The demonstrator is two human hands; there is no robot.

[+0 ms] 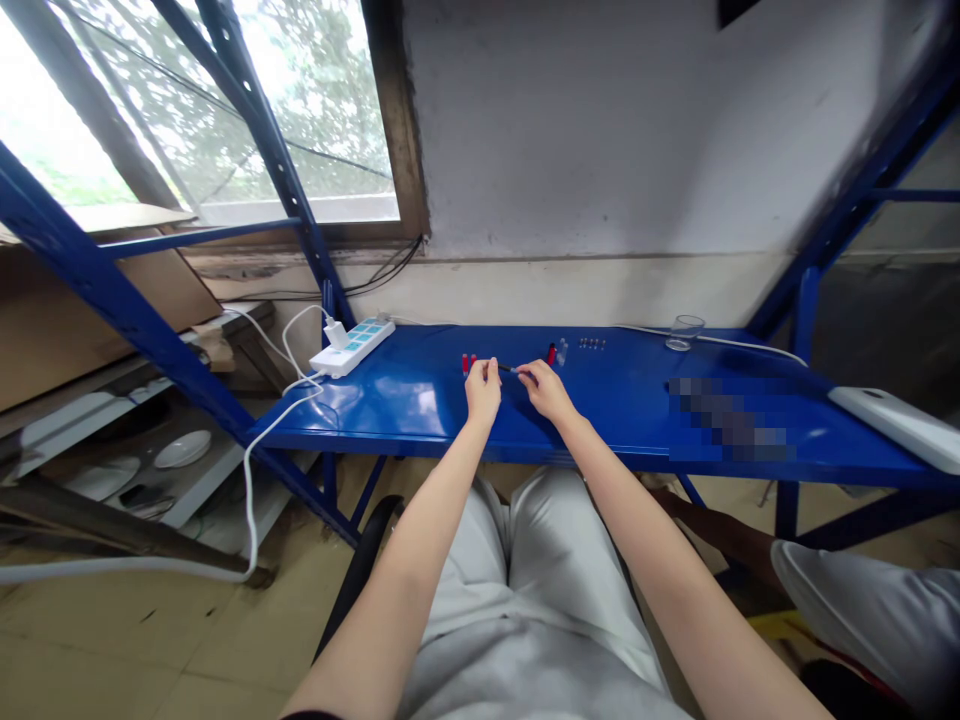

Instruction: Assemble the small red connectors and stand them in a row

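The trousers (555, 525) were pale grey and creased; the top (525, 670) was a soft, wrinkled grey. A dark sleeve edge (311, 716) showed on the left arm (405, 570), and the left hand (484, 392) and right hand (547, 392) were bare.

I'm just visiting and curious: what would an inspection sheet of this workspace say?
Surface: glossy blue table.
Job's things: thin dark stick in hand; small red pieces near the left hand; red piece and clear piece beyond the right hand; row of tiny bits.
Clutter: drinking glass; pixelated patch, contents hidden.
Grip: both hands pinch the stick, at opposite ends.
Cables: white cable from power strip, hanging past the table's left end.
Surroundings: window, wall, another person at right.
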